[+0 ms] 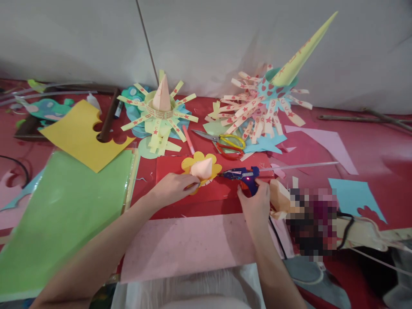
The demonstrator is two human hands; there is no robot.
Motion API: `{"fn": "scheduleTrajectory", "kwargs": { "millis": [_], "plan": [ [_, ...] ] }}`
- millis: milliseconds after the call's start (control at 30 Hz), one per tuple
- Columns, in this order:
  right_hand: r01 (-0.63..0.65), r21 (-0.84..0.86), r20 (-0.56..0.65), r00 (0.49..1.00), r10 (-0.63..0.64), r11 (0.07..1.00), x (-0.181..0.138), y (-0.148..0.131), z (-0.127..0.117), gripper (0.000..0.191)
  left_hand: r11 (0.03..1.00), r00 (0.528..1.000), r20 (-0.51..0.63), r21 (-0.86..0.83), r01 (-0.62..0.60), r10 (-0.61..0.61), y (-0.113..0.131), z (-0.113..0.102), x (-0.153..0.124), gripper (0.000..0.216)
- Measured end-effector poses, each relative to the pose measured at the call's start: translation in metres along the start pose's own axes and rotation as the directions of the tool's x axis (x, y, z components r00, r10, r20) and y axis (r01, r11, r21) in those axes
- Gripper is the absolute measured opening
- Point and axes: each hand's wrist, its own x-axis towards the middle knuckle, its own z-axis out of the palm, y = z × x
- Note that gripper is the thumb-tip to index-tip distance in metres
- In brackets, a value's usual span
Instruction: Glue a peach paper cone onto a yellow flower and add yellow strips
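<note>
My right hand (255, 198) grips the handle of a blue hot glue gun (240, 173), its small red light lit. A clear glue stick (299, 165) sticks out of the gun's back end to the right. The nozzle points left at a yellow paper flower (216, 166); I cannot tell if it touches. On the flower sits a pale pink paper cone (202, 168), tip tilted to the right. My left hand (175, 189) is closed at the flower's lower left edge, holding it over a red sheet (170, 207). The fingertips partly hide that edge.
Yellow-and-red scissors (230, 143) and a pink marker (189, 139) lie behind the flower. Two fringed paper figures with cones (162, 96) (304, 53) stand near the wall. A green sheet (80, 214) lies left, a blue scrap (350, 195) right. Someone's pixelated head is at right.
</note>
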Motion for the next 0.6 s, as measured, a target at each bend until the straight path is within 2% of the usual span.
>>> {"fn": "scheduleTrajectory", "kwargs": {
  "millis": [300,367,433,500,600],
  "plan": [
    [-0.127,0.0,-0.009,0.992,0.127,0.992,0.022,0.025,-0.014,0.042,1.0,0.998,0.065,0.03,-0.01,0.008,0.003,0.001,-0.001,0.027],
    [-0.148,0.001,-0.005,0.989,0.148,0.989,0.027,0.029,-0.015,0.043,0.999,0.999,0.046,0.023,-0.022,0.021,0.003,0.003,-0.001,0.029],
    [-0.152,0.0,-0.005,0.988,0.152,0.988,0.034,0.032,-0.015,0.042,0.999,0.999,-0.028,0.02,-0.044,0.044,0.002,0.007,-0.003,0.031],
    [-0.158,-0.005,-0.002,0.987,0.158,0.987,0.04,0.033,-0.014,0.042,0.999,0.986,-0.159,0.02,-0.036,0.039,0.002,0.009,-0.003,0.03],
    [-0.165,-0.041,0.005,0.986,0.166,0.985,0.048,0.037,-0.01,0.044,0.997,0.938,-0.339,-0.011,0.073,-0.073,0.004,0.011,-0.003,0.025]
  ]
}}
